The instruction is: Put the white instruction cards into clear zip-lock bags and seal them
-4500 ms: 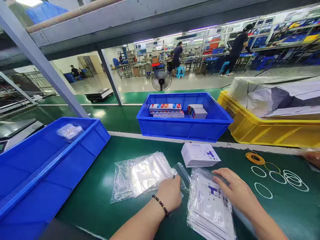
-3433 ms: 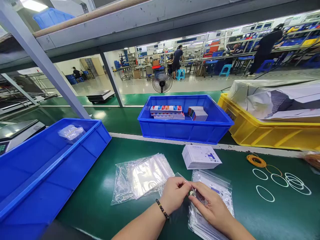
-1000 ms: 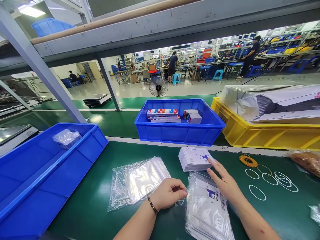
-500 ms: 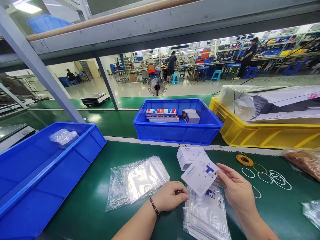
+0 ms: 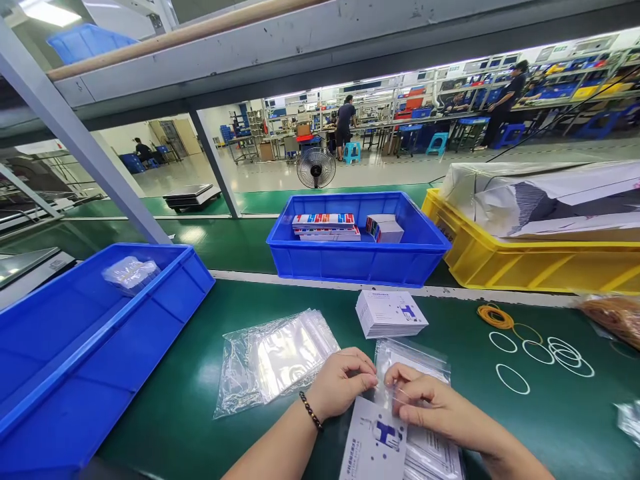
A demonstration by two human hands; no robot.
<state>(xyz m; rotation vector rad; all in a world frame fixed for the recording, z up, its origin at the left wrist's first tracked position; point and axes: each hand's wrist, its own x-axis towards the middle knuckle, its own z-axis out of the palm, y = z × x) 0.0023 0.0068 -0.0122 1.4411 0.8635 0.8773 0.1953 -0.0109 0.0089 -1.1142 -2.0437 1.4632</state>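
A pile of clear zip bags (image 5: 430,460) with printed cards in them lies in front of me. My left hand (image 5: 346,383), a beaded bracelet on its wrist, is closed with thumb and forefinger pinched at the left edge of the top bag (image 5: 383,357). My right hand (image 5: 433,405) has its fingers closed on clear film over the same bag. Below its thumb lies a loose white card (image 5: 375,440) with a blue picture, its top corner close to the thumb. Behind the bags stands a stack of matching cards (image 5: 393,313). Flat clear bags (image 5: 285,357) lie left of my hands.
Blue bins stand at left (image 5: 165,293) and behind the cards (image 5: 350,263), the latter holding printed boxes. A yellow bin (image 5: 550,263) is at back right. Rubber bands (image 5: 495,316) and white rings (image 5: 513,379) lie to the right. A shelf beam (image 5: 300,53) crosses above.
My right hand has moved left and down from beside the card stack to the bag. The card it held up now lies lower, toward me. My left hand stays nearly in place.
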